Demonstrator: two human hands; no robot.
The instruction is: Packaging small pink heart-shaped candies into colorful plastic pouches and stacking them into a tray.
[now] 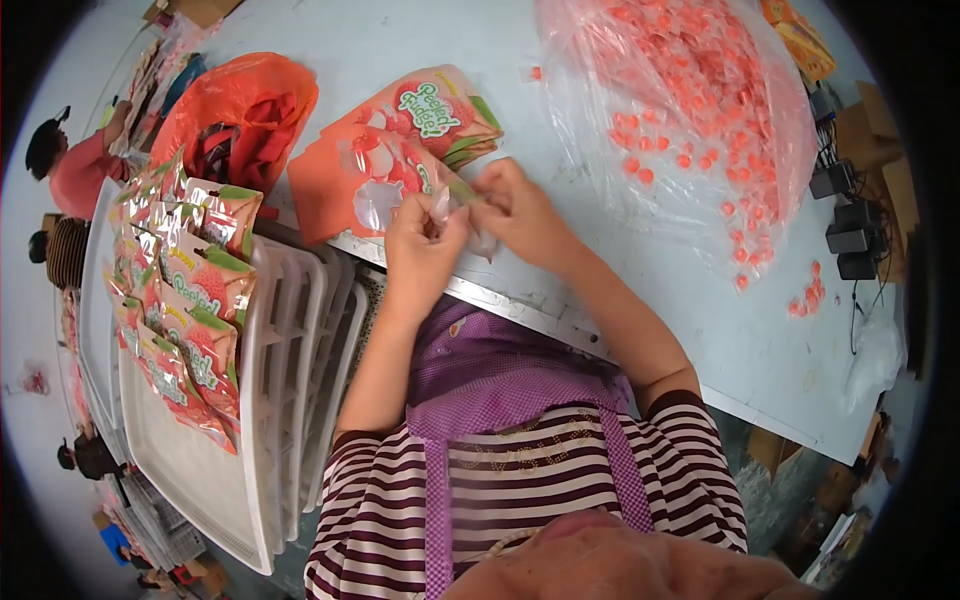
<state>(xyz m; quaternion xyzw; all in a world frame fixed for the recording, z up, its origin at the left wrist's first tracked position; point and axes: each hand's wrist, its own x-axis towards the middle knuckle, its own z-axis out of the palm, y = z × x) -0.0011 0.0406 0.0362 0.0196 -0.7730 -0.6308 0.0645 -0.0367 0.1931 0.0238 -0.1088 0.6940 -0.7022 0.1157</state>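
At the table's near edge lies a red and green printed pouch [372,150] with a clear window. My left hand [424,238] is closed on the pouch's near right end, thumb and fingers pinched together. My right hand [516,212] pinches the same end from the other side, close to the left fingertips. A crumpled clear bit of plastic [482,240] shows between the two hands; whether it is part of the pouch I cannot tell. Just beyond, more flat pouches [430,108] lie in a small stack.
To the left, filled pouches [190,290] stand on stacked white trays [190,490]. An orange bag [235,110] with red contents sits behind them. A large clear bag [690,110] of wrapped red sweets spills across the table's right. Black power adapters [855,235] line the right edge. Other people work far left.
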